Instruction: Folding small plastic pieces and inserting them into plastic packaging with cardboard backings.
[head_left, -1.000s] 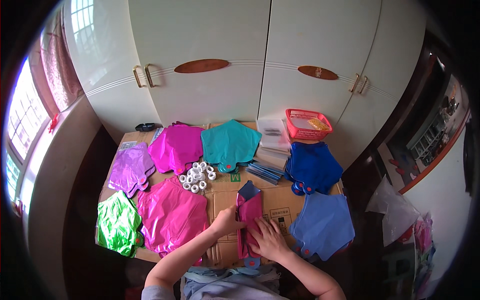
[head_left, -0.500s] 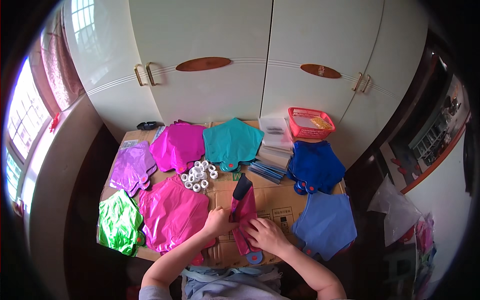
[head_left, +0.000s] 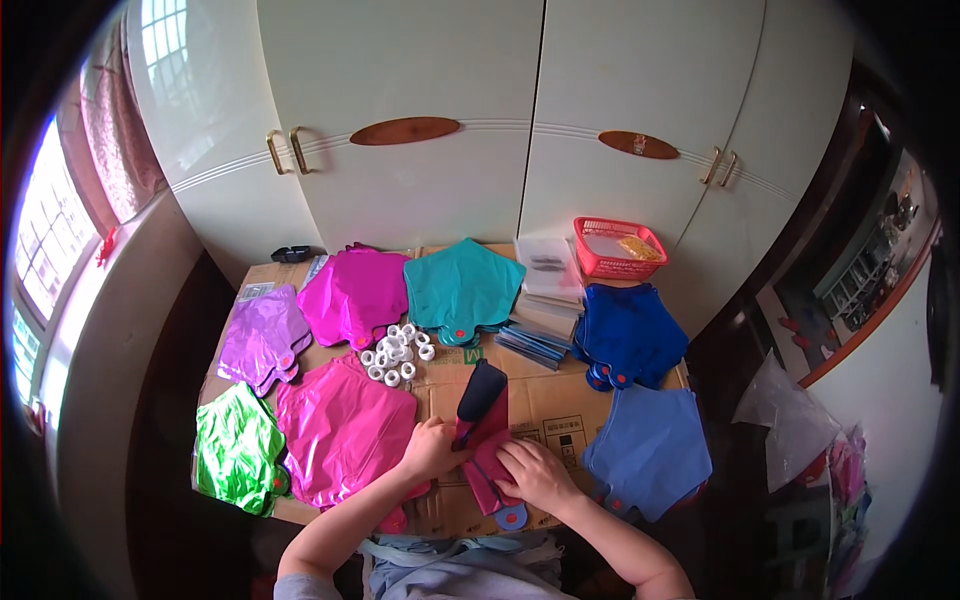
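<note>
A folded pink foil piece [head_left: 487,452] lies in front of me on the cardboard, its upper end dark [head_left: 482,391] and its lower end showing a round blue tab [head_left: 511,517] with a red dot. My left hand [head_left: 432,447] is closed on the left edge of the fold. Across its right side my right hand [head_left: 538,476] lies with fingers stretched out and thumb apart, pressing the foil. A large stack of pink foil pieces [head_left: 345,425] spreads just left of my left forearm. To the right is a stack of light blue pieces [head_left: 648,450].
Around the cardboard-topped table [head_left: 545,388] lie lilac [head_left: 262,333], green [head_left: 238,440], magenta [head_left: 355,293], teal [head_left: 464,283] and dark blue [head_left: 633,325] foil stacks. White rings [head_left: 393,352], clear packets [head_left: 548,268], thin blue strips [head_left: 532,345] and a red basket [head_left: 620,262] stand farther back.
The folded foil's dark upper end has come down toward me and shows wider. My hands have shifted only slightly on the foil; the rest looks the same.
</note>
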